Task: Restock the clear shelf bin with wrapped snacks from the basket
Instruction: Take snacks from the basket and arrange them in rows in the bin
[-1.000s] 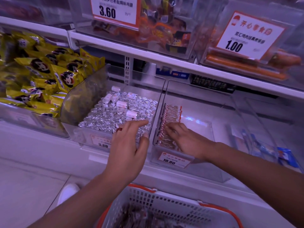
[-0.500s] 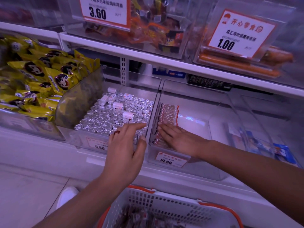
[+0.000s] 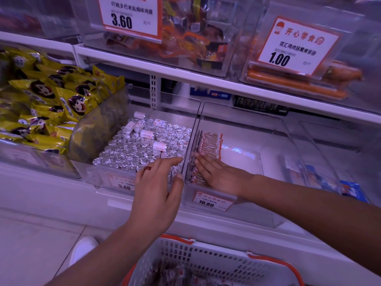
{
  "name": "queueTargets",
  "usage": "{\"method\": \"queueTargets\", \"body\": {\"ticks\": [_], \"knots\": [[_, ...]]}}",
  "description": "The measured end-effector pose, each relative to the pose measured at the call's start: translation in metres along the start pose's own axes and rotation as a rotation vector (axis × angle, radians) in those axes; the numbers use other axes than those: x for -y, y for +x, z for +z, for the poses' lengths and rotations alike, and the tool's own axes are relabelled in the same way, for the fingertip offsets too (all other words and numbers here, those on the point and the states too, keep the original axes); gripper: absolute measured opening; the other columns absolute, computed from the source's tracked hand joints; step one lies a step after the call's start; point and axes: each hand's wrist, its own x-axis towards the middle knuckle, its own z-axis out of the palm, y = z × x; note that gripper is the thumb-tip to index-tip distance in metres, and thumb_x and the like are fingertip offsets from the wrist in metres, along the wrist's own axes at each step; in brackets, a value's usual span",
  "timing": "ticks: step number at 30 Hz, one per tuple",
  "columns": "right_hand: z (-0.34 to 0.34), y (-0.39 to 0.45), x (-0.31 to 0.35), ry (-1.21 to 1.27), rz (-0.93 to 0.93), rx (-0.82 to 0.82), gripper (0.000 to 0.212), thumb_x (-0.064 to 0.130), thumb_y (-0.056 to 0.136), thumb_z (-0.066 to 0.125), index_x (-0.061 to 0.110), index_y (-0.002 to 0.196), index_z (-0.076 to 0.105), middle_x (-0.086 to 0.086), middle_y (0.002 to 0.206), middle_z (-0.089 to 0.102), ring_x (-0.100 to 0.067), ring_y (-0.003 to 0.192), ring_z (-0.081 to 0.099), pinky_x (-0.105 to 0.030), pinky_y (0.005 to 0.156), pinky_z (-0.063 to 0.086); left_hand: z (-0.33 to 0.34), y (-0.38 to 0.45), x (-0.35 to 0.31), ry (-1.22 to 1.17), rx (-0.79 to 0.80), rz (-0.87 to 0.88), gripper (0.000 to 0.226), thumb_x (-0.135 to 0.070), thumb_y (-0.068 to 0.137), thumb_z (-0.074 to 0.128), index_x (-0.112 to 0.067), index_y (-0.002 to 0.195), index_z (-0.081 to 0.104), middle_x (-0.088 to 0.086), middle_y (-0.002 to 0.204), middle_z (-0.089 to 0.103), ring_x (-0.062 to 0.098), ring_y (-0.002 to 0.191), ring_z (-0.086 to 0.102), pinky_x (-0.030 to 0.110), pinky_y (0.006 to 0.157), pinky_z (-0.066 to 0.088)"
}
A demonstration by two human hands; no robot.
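Wrapped snacks stand in one tidy row against the left wall of the clear shelf bin, and the rest of its floor is bare, so you look to be squaring up that row rather than adding to it. Your right hand lies flat with straight fingers pressing the near end of the row; your left hand hangs open over the divider and the neighbouring bin of foil-wrapped rolls, holding nothing. Next you will likely need to reach down to the basket below, where more dark wrapped pieces lie, and start a second row beside the first. This bin's tag reads 10.80; the foil bin's reads 9.80; the upper shelf signs show 3.60 and 1.00, under Chinese lettering too blurred for me to read with confidence.
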Motion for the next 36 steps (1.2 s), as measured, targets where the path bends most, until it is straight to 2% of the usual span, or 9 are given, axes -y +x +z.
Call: {"method": "queueTargets", "body": {"ticks": [10,19,24,27,30,33,34,35,36], "knots": [[0.017,0.007,-0.005,0.138,0.061,-0.012,0.073,0.038,0.104,0.027,0.006,0.153,-0.018,-0.015,0.163,-0.019,-0.03,0.15,-0.018,-0.045,0.122,-0.006,0.001,0.001,-0.001,0.059,0.032,-0.002,0.037,-0.031,0.093,0.044,-0.029,0.127,0.057,-0.014,0.121,0.061,0.009,0.112,0.055,0.028,0.103,0.023],[0.0,-0.005,-0.004,0.144,0.049,-0.034,0.069,0.03,0.105,0.03,0.008,0.155,-0.011,-0.012,0.164,-0.011,-0.027,0.152,-0.01,-0.042,0.123,-0.001,0.001,0.001,-0.001,0.025,0.024,0.001,0.04,-0.031,0.092,0.043,-0.028,0.13,0.057,-0.016,0.121,0.058,0.005,0.115,0.051,0.028,0.106,0.023],[-0.01,-0.019,-0.013,0.238,0.036,-0.069,0.089,0.049,0.096,0.048,0.012,0.157,-0.005,-0.011,0.165,-0.003,-0.026,0.152,0.0,-0.039,0.123,0.002,0.0,0.0,0.001,0.013,0.019,0.019,0.04,-0.032,0.093,0.043,-0.027,0.13,0.057,-0.014,0.122,0.06,0.008,0.116,0.051,0.029,0.105,0.024],[-0.026,-0.031,-0.015,0.284,0.057,-0.067,0.1,0.05,0.09,0.06,0.009,0.157,-0.002,-0.013,0.165,0.001,-0.025,0.151,0.005,-0.031,0.121,0.002,-0.004,-0.001,-0.003,-0.047,-0.008,0.025,0.038,-0.03,0.094,0.045,-0.026,0.129,0.057,-0.013,0.123,0.058,0.011,0.117,0.051,0.039,0.107,0.033],[-0.058,-0.059,-0.025,0.546,0.201,-0.32,0.079,0.033,0.09,0.068,0.004,0.151,0.028,-0.018,0.156,0.032,-0.029,0.144,0.031,-0.027,0.118,0.018,-0.01,-0.007,-0.009,-0.067,-0.066,0.168,0.033,-0.015,0.093,0.049,-0.015,0.124,0.062,-0.002,0.12,0.06,0.022,0.116,0.055,0.053,0.099,0.041],[-0.069,-0.113,-0.023,0.733,0.39,-0.946,0.032,0.01,0.091,0.058,0.008,0.123,0.062,0.0,0.114,0.068,-0.018,0.105,0.065,-0.025,0.095,0.048,0.0,-0.031,-0.011,-0.046,-0.072,0.443,0.026,-0.005,0.091,0.05,-0.005,0.111,0.066,0.008,0.11,0.064,0.029,0.104,0.058,0.049,0.09,0.043],[-0.062,-0.131,-0.007,0.806,0.433,-1.092,0.026,0.009,0.091,0.054,0.014,0.114,0.066,0.011,0.099,0.069,-0.011,0.091,0.067,-0.021,0.085,0.05,0.008,-0.043,-0.009,-0.046,0.0,0.517,0.024,-0.007,0.092,0.049,-0.006,0.109,0.066,0.008,0.106,0.065,0.029,0.1,0.058,0.046,0.088,0.043],[-0.045,-0.147,0.021,0.881,0.453,-1.136,0.026,0.008,0.092,0.051,0.02,0.109,0.066,0.019,0.089,0.067,-0.006,0.081,0.066,-0.019,0.078,0.05,0.019,-0.06,-0.002,-0.035,0.135,0.563,0.023,-0.01,0.094,0.049,-0.008,0.108,0.066,0.006,0.104,0.065,0.027,0.097,0.058,0.042,0.086,0.043],[-0.024,-0.159,0.053,0.943,0.442,-1.077,0.025,0.009,0.092,0.05,0.024,0.105,0.065,0.018,0.083,0.066,-0.003,0.076,0.063,-0.017,0.074,0.049,0.031,-0.077,0.008,0.004,0.311,0.578,0.022,-0.016,0.095,0.048,-0.012,0.108,0.065,0.003,0.102,0.065,0.025,0.095,0.059,0.039,0.085,0.045]]}}
